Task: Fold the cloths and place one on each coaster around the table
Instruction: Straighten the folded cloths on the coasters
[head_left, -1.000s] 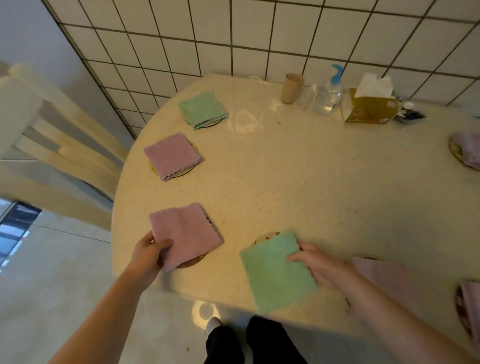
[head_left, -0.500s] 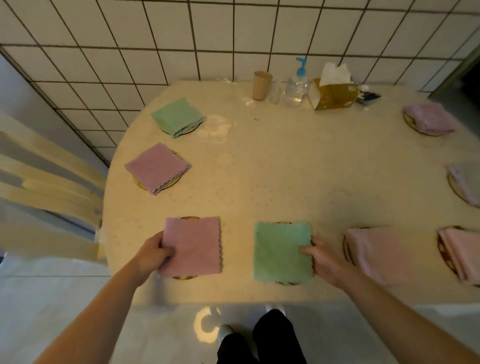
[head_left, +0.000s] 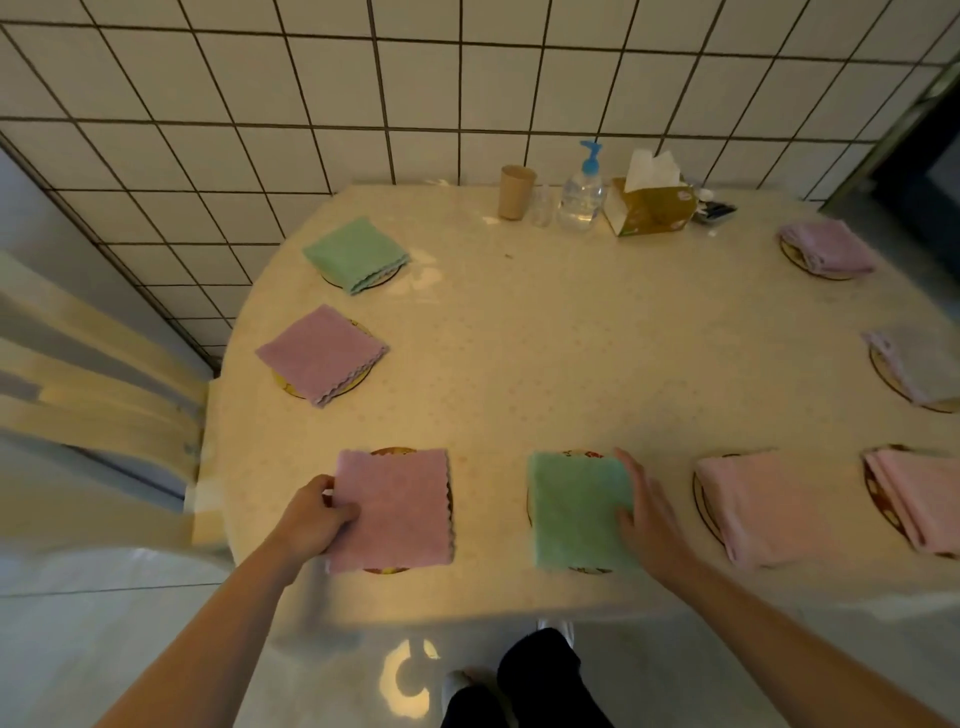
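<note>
While two folded cloths settle at the counter's near edge, a person's left hand (head_left: 311, 519) pinches the left border of a pink cloth (head_left: 393, 512), thumb on top and fingers curled beneath, over a coaster (head_left: 387, 451) whose rim peeks out at the far and near sides. Just right of it, the right hand (head_left: 647, 519) lies with fingers straight and spread along the right border of a green cloth (head_left: 579, 512), pressing it flat on its own coaster (head_left: 589, 454). To finish the step well, each square likely needs a small nudge until it sits centred on its disc, then a clean release that does not drag the fabric. Six more folded cloths already cover coasters: two pink ones (head_left: 753, 506) toward the near right corner, a green one (head_left: 356, 254) and a mauve one (head_left: 322, 353) along the left edge, two along the right edge. At the far edge stand a cup (head_left: 516, 192), a pump bottle (head_left: 583, 195) and a tissue box (head_left: 652, 208).
</note>
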